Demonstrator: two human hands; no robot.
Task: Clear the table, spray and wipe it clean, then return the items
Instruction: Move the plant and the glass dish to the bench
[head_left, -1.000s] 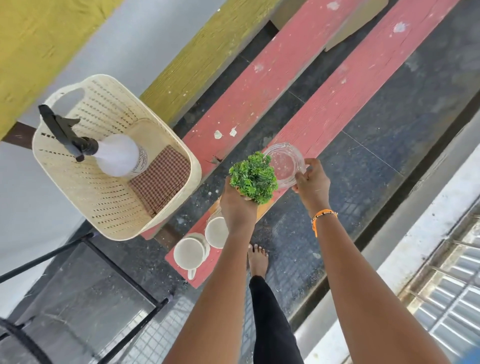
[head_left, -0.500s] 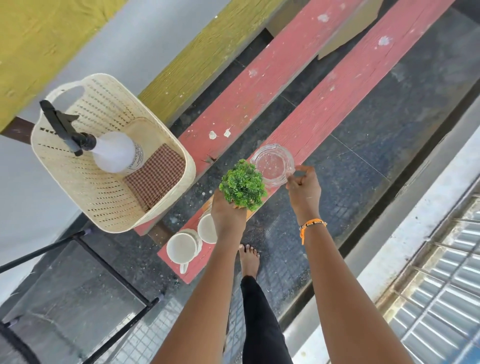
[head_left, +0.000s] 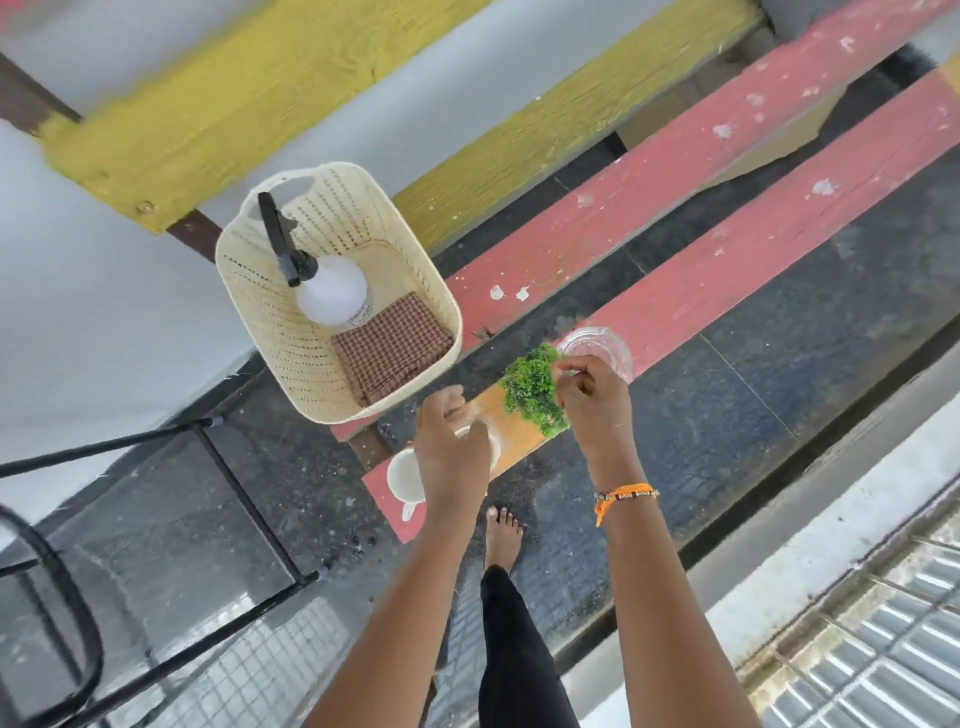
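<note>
Left arm: bare; reaches forward from the bottom of the view
Left hand (head_left: 451, 441): back of the hand faces up; fingers curled in; what they hold, if anything, is blurred and hard to tell
Right arm: bare; reaches forward beside the left one
Right wrist: has an orange band (head_left: 623, 496) round it
Right hand (head_left: 592, 397): a bit ahead of the left hand; fingers bent, thumb and finger tips close together
Leg: in black
Foot (head_left: 503, 535): bare; seen between the two arms
</note>
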